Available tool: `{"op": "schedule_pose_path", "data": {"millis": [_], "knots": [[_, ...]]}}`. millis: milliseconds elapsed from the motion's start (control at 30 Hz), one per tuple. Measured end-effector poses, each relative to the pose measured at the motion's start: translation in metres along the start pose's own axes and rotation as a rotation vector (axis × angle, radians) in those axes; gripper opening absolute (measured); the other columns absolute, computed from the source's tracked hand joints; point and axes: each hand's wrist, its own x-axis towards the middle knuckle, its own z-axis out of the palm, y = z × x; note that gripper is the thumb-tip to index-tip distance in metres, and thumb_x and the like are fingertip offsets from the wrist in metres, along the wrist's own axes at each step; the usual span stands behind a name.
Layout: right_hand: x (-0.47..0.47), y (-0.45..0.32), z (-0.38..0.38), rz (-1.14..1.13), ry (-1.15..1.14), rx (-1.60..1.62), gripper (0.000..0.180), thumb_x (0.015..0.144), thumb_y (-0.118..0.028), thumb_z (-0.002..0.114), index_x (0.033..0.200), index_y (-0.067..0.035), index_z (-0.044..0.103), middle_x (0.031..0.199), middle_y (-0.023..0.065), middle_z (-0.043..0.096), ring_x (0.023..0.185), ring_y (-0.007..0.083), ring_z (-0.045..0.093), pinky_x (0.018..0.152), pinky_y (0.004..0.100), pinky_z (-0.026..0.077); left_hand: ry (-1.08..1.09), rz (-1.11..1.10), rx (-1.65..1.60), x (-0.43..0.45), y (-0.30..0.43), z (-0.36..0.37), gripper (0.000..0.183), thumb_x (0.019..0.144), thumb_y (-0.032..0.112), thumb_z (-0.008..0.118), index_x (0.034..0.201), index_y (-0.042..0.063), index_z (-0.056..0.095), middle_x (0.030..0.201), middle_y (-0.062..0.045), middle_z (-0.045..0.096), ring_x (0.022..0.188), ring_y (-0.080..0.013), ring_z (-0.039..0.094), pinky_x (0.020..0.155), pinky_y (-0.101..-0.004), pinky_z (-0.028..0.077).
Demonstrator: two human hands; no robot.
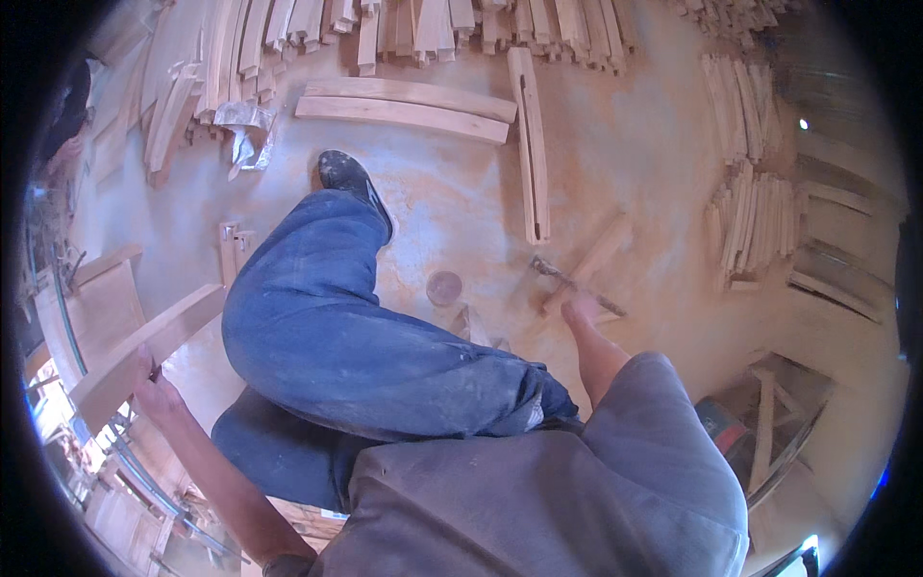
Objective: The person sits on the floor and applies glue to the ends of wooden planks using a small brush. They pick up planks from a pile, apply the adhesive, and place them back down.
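My left hand point(155, 386) grips the lower edge of a wooden board point(155, 342) that slants up beside my left knee. My right hand point(580, 306) is shut round the handle of a hammer point(559, 274), whose dark head points up and left. A short wooden piece point(602, 249) lies at a slant beneath the hammer. Ahead of the hammer stretches a long slotted wooden piece point(530, 151). Two planks point(404, 108) lie side by side across the floor. Near my bent leg is a small round object point(444, 288).
Stacked wooden strips point(433, 29) line the far side, with more bundles point(753, 216) on the right. A crumpled silvery wrapper point(249, 133) lies at the upper left. A dark container point(782, 418) holding wood pieces stands at the lower right. Part of another person point(68, 115) shows at the left rim.
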Motion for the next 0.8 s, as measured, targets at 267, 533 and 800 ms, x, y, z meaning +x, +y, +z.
{"op": "schedule_pose_path", "data": {"millis": [267,533,800], "knots": [[0.035,-0.029,-0.021,-0.018,-0.079,-0.082,0.051,0.087,-0.043,0.073,0.123,-0.007,0.071,0.125,0.0188,0.070,0.116,0.0350,0.068,0.094,0.0474,0.056,0.087,0.000,0.135,-0.013,0.067,0.015,0.035,0.084,0.002,0.074,0.118,-0.004,0.067,0.111,-0.014,0.069,0.102,-0.0271,0.065,0.089,-0.0412,0.054],[0.021,-0.128,-0.067,-0.482,0.027,0.167,0.040,0.095,-0.032,0.067,0.122,-0.004,0.070,0.114,0.0161,0.072,0.107,0.0323,0.068,0.090,0.0455,0.056,0.109,0.045,-0.096,-0.061,0.109,0.062,0.049,0.071,-0.006,0.079,0.117,-0.002,0.063,0.110,-0.013,0.067,0.099,-0.0257,0.066,0.084,-0.0416,0.052],[-0.022,-0.222,-0.116,-0.630,-0.041,0.194,0.040,0.095,-0.030,0.068,0.123,-0.002,0.068,0.111,0.0142,0.072,0.102,0.0285,0.068,0.087,0.0426,0.055,-0.013,-0.111,-0.068,0.018,0.042,0.068,0.038,0.068,-0.011,0.079,0.104,-0.005,0.066,0.091,-0.014,0.072,0.081,-0.0264,0.071,0.081,-0.0417,0.057]]}}
